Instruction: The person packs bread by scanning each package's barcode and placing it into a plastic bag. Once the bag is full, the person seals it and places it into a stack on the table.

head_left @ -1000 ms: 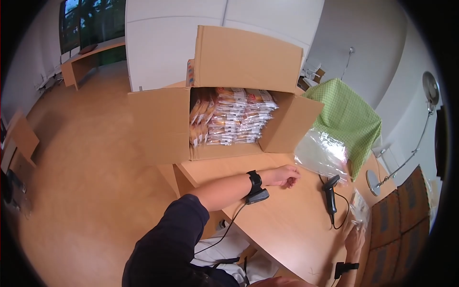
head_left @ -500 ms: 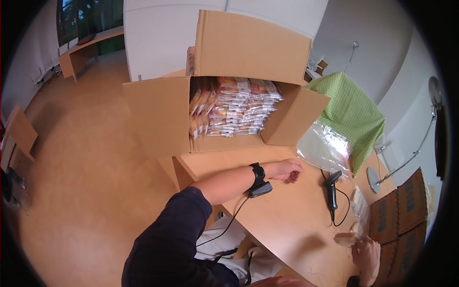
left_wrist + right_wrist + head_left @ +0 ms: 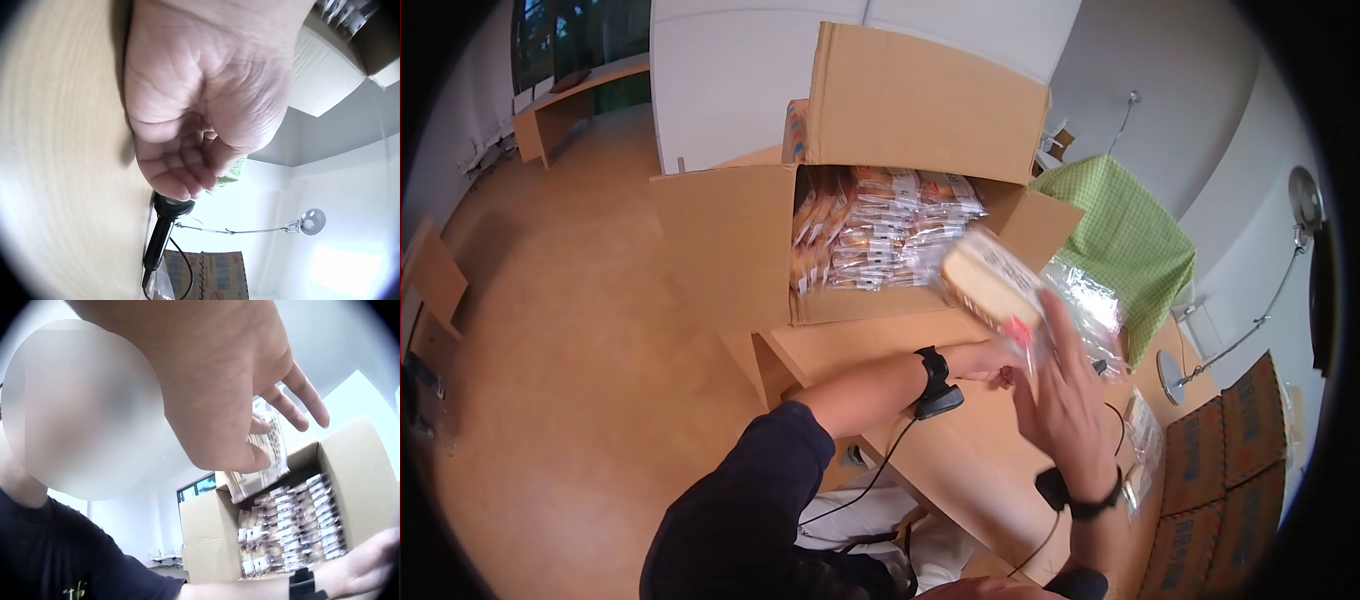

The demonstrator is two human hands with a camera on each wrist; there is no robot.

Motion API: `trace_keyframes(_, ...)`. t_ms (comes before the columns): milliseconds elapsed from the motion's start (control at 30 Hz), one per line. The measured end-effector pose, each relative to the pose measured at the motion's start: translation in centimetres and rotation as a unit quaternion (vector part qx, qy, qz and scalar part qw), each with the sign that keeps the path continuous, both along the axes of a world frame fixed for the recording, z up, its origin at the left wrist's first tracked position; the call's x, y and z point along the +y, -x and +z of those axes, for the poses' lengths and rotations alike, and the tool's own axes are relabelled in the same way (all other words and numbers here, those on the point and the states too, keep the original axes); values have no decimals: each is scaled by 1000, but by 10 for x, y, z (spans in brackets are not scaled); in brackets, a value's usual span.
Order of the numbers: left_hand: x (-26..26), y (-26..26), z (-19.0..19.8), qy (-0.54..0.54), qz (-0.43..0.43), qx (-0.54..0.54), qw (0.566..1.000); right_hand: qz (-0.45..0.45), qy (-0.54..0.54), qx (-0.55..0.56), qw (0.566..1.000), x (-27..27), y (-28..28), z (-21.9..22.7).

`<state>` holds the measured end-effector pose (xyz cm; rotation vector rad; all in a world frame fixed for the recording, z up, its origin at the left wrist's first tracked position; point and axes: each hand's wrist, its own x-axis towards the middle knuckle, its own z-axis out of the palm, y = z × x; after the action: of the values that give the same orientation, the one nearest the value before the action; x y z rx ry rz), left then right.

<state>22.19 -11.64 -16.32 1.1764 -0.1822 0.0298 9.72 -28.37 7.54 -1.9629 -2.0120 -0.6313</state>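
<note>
My right hand (image 3: 1065,405) is raised over the table and pinches a clear-wrapped piece of bread (image 3: 988,285) between thumb and fingers, in front of the open cardboard box (image 3: 720,250). In the right wrist view, the hand (image 3: 231,387) holds the packet (image 3: 259,465) by its edge, with some fingers spread. Many similar packets (image 3: 875,245) are stacked in rows inside the box. My left hand (image 3: 985,360), partly behind the right one, rests on its side on the table; the left wrist view shows its fingers (image 3: 178,172) loosely curled around nothing.
A black handheld scanner (image 3: 160,240) lies beyond the left hand. Clear plastic (image 3: 1085,295) and a green checked cloth (image 3: 1135,240) lie behind it. More wrapped packets (image 3: 1142,430), printed brown boxes (image 3: 1220,460) and a lamp (image 3: 1170,377) line the right side.
My right hand has come up from the table's right edge toward the box, bringing the wrapped bread with it. The left hand has stayed in place.
</note>
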Motion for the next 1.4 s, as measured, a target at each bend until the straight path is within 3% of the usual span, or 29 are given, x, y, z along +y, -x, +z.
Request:
trace_keyframes(167, -1, 15, -6, 6, 16, -7, 1000, -3, -68, -1, 998, 79, -30, -26)
trace_keyframes(367, 0, 14, -1, 30, 39, -11, 999, -64, -111, 10, 992, 129, -35, -47)
trace_keyframes(433, 0, 12, 1, 38, 44, -6, 998, -95, -119, -40, 987, 145, -37, -52)
trace_keyframes(600, 0, 25, -2, 48, 42, 15, 998, -141, -96, -55, 984, 190, -47, -46)
trace_keyframes(667, -1, 26, -2, 49, 39, 25, 998, -140, -33, -73, 987, 204, -48, -39)
trace_keyframes(833, -1, 25, 4, 50, 25, 47, 997, -172, -39, -36, 984, 196, -42, -22)
trace_keyframes(933, 4, 29, 4, 72, 28, 50, 996, -101, -73, -59, 990, 186, -31, -35)
trace_keyframes(1000, 2, 29, 5, 83, 28, 58, 994, 12, -150, -145, 978, 187, -28, -46)
trace_keyframes(1067, 7, 29, 8, 89, 23, 70, 993, -17, -98, -103, 990, 190, -28, -53)
trace_keyframes(1167, 7, 41, 2, 88, 12, 92, 992, 12, -72, -55, 996, 199, -33, -46)
trace_keyframes(1400, -1, 41, 5, 96, -3, 112, 989, 70, -163, -17, 984, 167, -25, -41)
